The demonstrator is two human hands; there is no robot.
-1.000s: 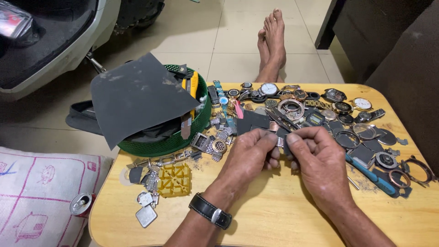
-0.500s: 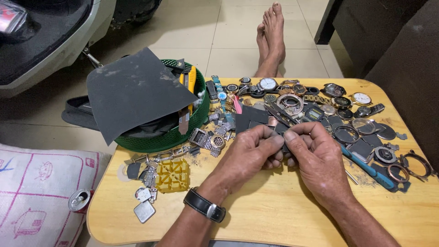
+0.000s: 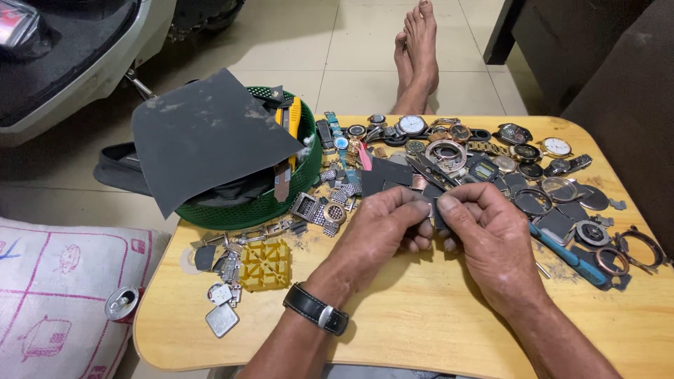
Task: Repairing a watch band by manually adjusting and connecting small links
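My left hand and my right hand meet over the middle of a low wooden table. Together their fingertips pinch a small dark flat piece, likely a scrap of sandpaper or a watch part; most of it is hidden by the fingers. A black-strapped wristwatch sits on my left wrist. Just beyond the hands lie several watches, watch cases and bezels.
A green mesh basket at the table's left holds a large dark sandpaper sheet. A yellow plastic holder, a blue-handled tool and metal bracelet links lie about. Bare feet rest beyond; a pillow lies left.
Both hands have stayed together on the small piece, with the fingers shifting slightly as they work it. Otherwise only the camera view has shifted a little.
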